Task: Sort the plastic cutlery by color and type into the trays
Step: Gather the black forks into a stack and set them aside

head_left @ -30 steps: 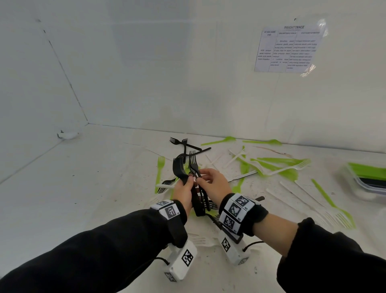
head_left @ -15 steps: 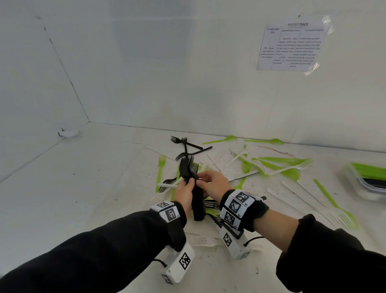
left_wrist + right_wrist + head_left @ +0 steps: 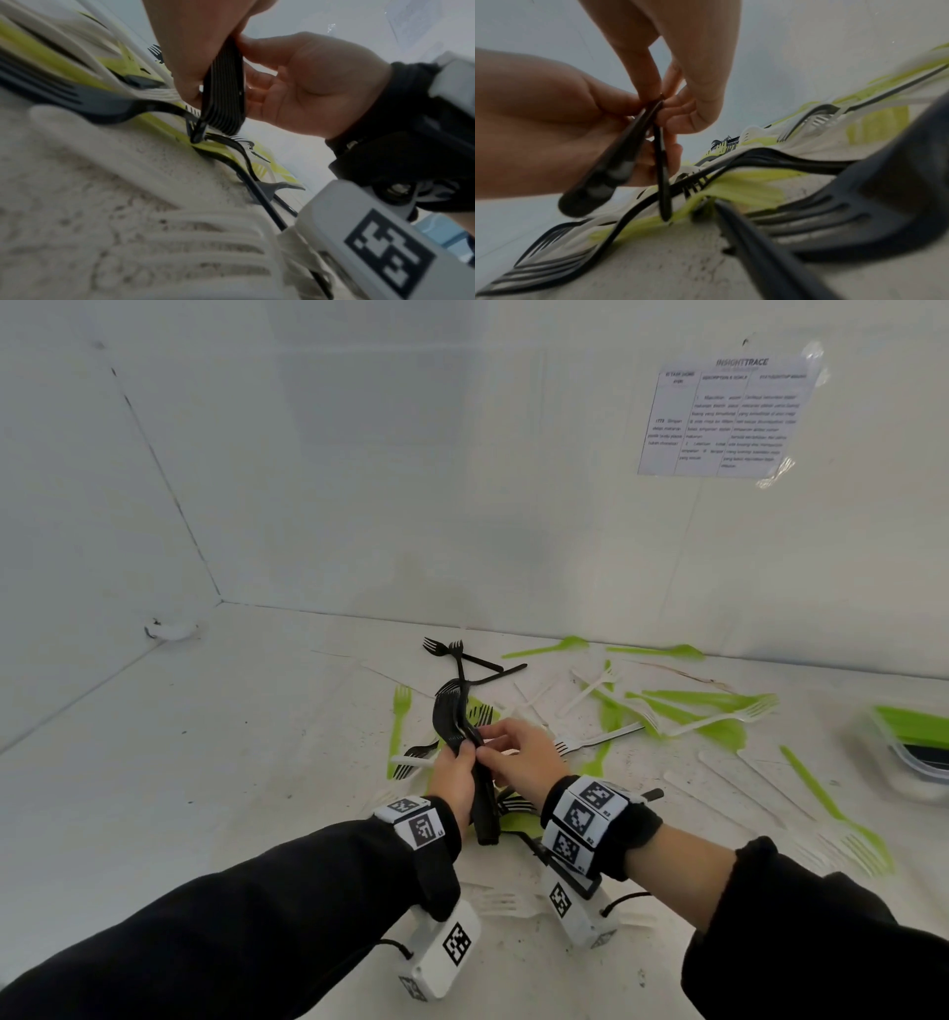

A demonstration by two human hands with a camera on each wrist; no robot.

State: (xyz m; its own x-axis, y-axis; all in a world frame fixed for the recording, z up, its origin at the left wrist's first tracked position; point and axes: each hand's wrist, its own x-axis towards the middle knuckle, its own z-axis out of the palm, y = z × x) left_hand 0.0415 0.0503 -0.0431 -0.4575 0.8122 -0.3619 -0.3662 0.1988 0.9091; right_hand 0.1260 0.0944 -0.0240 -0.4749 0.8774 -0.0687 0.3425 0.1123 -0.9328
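Note:
My left hand [image 3: 458,775] grips a stack of several black forks [image 3: 451,719], held upright with the tines up, over the middle of the pile. My right hand [image 3: 495,746] pinches the same stack from the right, just above the left thumb. In the left wrist view the ribbed black handles [image 3: 223,95] hang below the left fingers, with the right hand's palm [image 3: 308,85] behind them. The right wrist view shows one black handle [image 3: 662,172] hanging a little apart from the bundle [image 3: 603,168]. More black forks [image 3: 464,660], green cutlery [image 3: 688,706] and white forks [image 3: 590,690] lie scattered on the white table.
A clear tray [image 3: 919,757] holding green pieces stands at the right edge. White walls close the table at the back and left. A printed sheet [image 3: 724,418] hangs on the back wall. The table's left part [image 3: 179,762] is bare.
The black forks, splayed apart a second ago, are now pressed together into one stack. Both hands have stayed in the same place.

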